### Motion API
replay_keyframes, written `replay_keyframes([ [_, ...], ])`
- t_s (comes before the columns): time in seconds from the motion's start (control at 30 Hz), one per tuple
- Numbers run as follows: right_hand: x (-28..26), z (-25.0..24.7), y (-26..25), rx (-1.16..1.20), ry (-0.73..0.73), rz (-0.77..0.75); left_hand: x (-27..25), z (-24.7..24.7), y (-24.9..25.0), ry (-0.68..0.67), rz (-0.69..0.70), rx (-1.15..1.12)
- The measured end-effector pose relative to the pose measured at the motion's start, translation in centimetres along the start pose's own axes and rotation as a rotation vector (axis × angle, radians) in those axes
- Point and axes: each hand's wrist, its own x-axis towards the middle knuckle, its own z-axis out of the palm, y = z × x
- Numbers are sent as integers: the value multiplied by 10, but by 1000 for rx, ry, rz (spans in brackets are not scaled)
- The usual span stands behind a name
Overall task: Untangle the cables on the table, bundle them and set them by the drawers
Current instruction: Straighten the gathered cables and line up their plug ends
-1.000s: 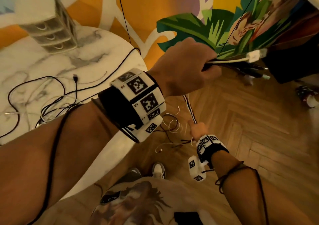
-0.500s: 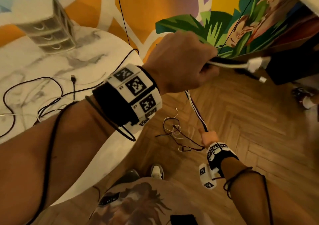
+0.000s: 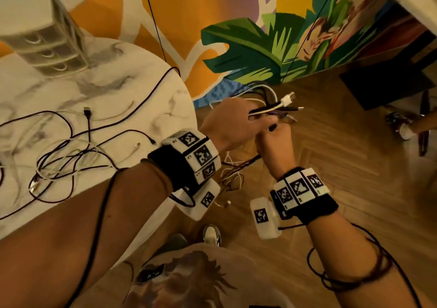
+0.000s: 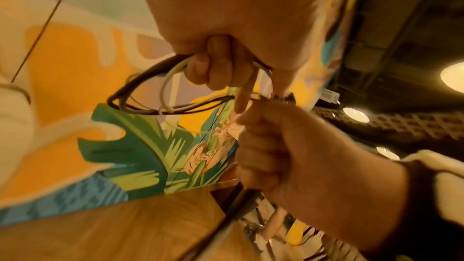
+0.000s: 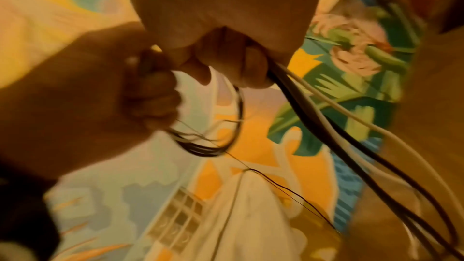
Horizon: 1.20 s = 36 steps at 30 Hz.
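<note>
My left hand (image 3: 233,121) grips a bundle of black and white cables (image 3: 272,109) beyond the table's right edge, with the plugs (image 3: 289,99) sticking out to the right. My right hand (image 3: 275,142) is fisted round the same cables just under the left, and loose ends (image 3: 233,175) hang below toward the floor. In the left wrist view the fingers (image 4: 220,66) curl round a cable loop (image 4: 150,96). The right wrist view shows thick strands (image 5: 314,110) trailing from my fist. More tangled cables (image 3: 71,151) lie on the marble table (image 3: 123,88). The small drawers (image 3: 47,45) stand at its far left.
A painted wall (image 3: 248,47) rises behind the table, with thin black cords (image 3: 153,24) hanging in front of it. Herringbone wood floor (image 3: 343,166) spreads to the right. A dark cabinet (image 3: 383,88) stands at the far right. My shoe (image 3: 211,234) is below.
My right hand has come up from low near the floor to meet the left, drawing the cables into a loop. The left hand has dropped lower and toward me.
</note>
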Motion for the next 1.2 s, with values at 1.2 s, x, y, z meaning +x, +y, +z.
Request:
replay_keyframes([
  [1.2,34,8,86,-181,-138,33,26,-8,-4,277,39,-180],
])
